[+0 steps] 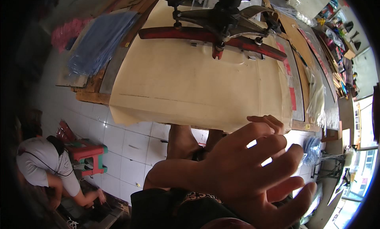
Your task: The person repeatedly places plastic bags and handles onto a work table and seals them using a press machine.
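Note:
Close to the camera, my left hand [253, 165] reaches across to the right with its fingers bent and spread apart. Nothing shows between them. Behind it, a few fingers of what looks like my right hand [273, 121] rest at the near right edge of a large cream sheet [186, 78]; the left hand hides the rest of that hand. The sheet covers the middle of the worktable and hangs slightly over its front edge. Above its far part sits a curved red bar [174, 32], fixed under a black metal bracket [227, 17].
Blue plastic sheets [103, 43] lie at the table's left, near a pink bundle [69, 33]. Clear plastic strips [315, 96] hang over the right side. A person [49, 165] bends over work at lower left, beside a red and green stool [89, 153].

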Demonstrator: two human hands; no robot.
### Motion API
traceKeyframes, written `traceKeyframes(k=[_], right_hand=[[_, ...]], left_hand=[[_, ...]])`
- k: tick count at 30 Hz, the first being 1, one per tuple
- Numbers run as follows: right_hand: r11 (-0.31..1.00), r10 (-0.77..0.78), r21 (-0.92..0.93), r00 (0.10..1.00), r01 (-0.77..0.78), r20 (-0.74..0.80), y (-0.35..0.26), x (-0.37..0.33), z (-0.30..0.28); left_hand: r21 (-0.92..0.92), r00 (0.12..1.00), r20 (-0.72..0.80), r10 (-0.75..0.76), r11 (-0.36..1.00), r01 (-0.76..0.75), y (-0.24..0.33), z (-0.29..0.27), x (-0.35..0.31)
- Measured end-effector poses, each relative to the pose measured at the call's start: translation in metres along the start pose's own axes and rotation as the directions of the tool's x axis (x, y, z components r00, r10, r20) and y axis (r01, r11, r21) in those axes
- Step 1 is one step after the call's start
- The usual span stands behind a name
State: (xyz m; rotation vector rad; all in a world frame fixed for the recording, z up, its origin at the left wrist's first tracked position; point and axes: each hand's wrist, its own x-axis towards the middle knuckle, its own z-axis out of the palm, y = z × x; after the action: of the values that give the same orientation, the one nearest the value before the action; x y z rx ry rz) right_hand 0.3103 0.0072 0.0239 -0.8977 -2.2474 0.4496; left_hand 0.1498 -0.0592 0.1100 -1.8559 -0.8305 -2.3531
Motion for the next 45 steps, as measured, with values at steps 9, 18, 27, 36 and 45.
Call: traceKeyframes(k=[9,18,27,36,45], right_hand=[[0.971,0.226,0.079,0.974,-0.227,0.019,0.017,-0.033,-0.010],[0.966,0.245,0.106,0.967,-0.238,-0.063,0.032,-0.047,-0.010],[0.960,0.271,0.139,0.935,-0.244,-0.228,0.044,-0.038,-0.008],[0.939,0.334,0.211,0.870,-0.273,-0.363,0.064,-0.012,-0.002],[0.924,0.382,0.148,0.827,-0.353,-0.413,0.070,-0.004,0.012]], left_hand=[[0.002,0.975,-0.013,0.222,0.975,-0.222,-0.008,0.022,-0.004],[-0.051,0.951,0.283,0.121,0.992,-0.111,-0.009,0.008,-0.008],[0.294,0.842,0.532,-0.089,0.952,-0.085,-0.046,-0.055,-0.036],[0.593,0.836,0.001,-0.549,0.673,0.442,-0.136,-0.181,-0.066],[0.554,0.719,-0.113,-0.685,0.558,0.618,-0.155,-0.200,-0.076]])
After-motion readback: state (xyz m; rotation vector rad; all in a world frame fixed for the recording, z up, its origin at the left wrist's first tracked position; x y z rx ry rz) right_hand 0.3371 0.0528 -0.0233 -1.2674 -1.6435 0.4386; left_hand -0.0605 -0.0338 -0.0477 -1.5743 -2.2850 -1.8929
